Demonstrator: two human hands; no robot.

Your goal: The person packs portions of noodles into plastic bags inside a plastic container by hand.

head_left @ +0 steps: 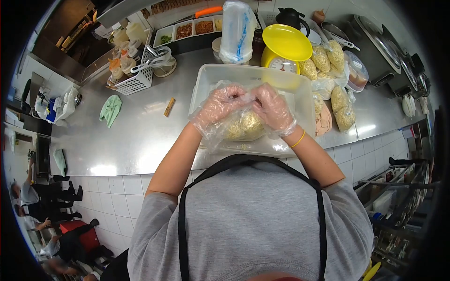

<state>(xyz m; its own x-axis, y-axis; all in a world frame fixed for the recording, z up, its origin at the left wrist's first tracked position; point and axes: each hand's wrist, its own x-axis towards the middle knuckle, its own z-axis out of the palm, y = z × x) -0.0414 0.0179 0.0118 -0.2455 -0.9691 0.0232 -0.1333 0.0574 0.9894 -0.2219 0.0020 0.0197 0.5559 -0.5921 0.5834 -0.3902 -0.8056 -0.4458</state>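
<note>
Both my hands wear clear plastic gloves and meet above a translucent plastic tub (206,79) on the steel counter. My left hand (224,104) pinches the gathered top of a clear bag. My right hand (273,107) pinches the same plastic just beside it. Below them, the bag of noodles (246,126) hangs or rests inside the tub; its contact with the tub floor is hidden. More filled noodle bags (343,110) lie to the right of the tub. Behind it stands a yellow scale (283,63) with a round yellow pan.
A white basket of squeeze bottles (136,82), a green cloth (110,110) and a small brown block (169,107) are on the left. Trays of toppings (183,31) and a roll of plastic bags (236,35) stand behind. Several people are at the far lower left.
</note>
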